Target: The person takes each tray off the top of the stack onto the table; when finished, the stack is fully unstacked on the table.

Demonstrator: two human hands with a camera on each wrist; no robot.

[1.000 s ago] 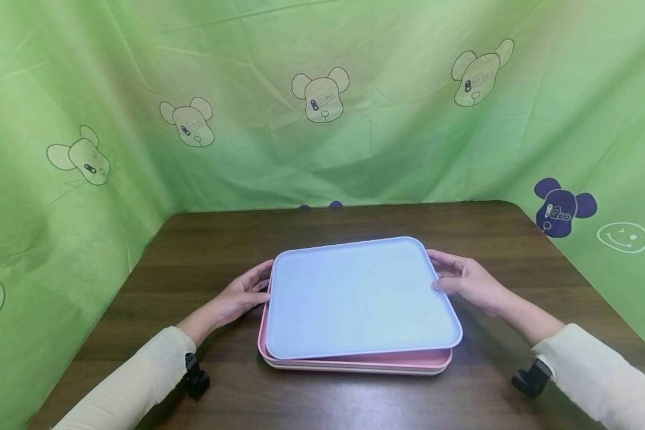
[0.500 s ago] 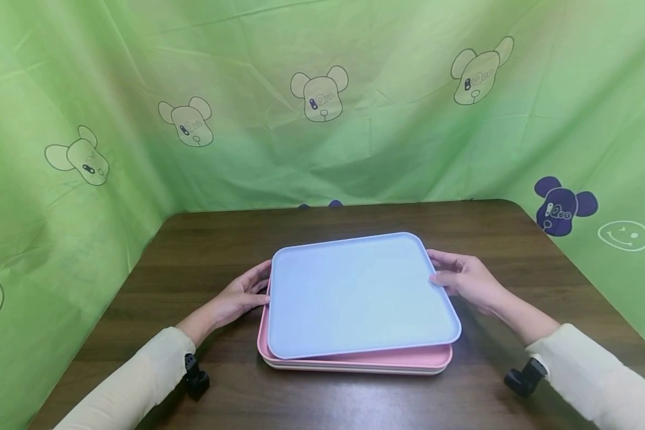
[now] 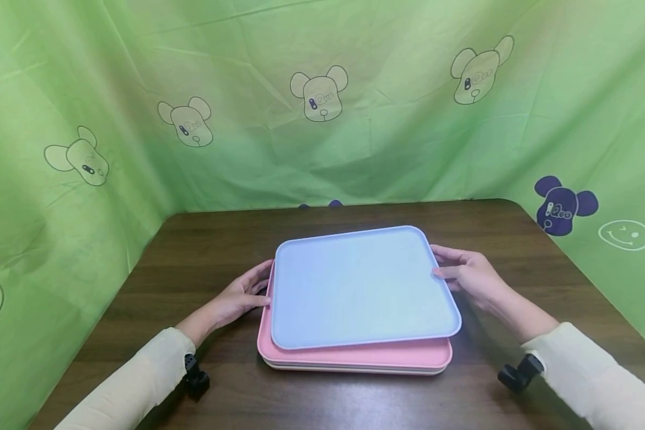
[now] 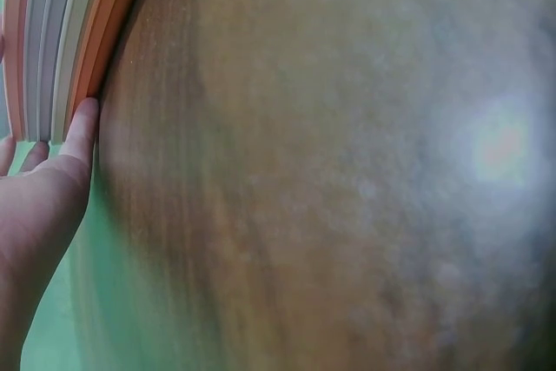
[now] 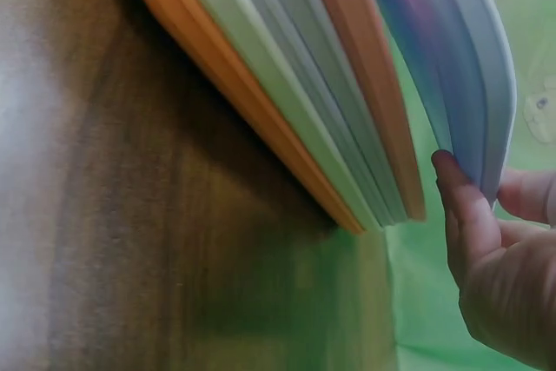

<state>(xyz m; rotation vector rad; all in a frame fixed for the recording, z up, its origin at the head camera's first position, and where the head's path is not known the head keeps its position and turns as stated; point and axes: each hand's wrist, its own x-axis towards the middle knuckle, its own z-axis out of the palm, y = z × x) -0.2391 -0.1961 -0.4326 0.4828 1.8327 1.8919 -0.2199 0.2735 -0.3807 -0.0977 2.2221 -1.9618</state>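
A light blue rectangular tray (image 3: pixel 362 286) is tilted over a stack of trays, its right side raised. My right hand (image 3: pixel 472 276) pinches its right edge, thumb on top and fingers underneath. In the right wrist view a gap shows between the blue tray (image 5: pixel 473 67) and the stack. Directly below is a pink tray (image 3: pixel 355 355), the top one of the stack. My left hand (image 3: pixel 242 298) rests against the stack's left side, fingers extended. In the left wrist view one fingertip touches an orange tray (image 4: pixel 109 23) at the bottom, with pale green and grey trays between.
The stack stands on a dark brown wooden table (image 3: pixel 215 239). A green curtain (image 3: pixel 247 161) printed with bear heads hangs behind the table and along both sides. Black wrist cameras are strapped over both white sleeves (image 3: pixel 596 370).
The blue tray has moved away from me and slightly up, baring more of the pink tray's near edge. My right hand has moved with it; the left hand has stayed in place.
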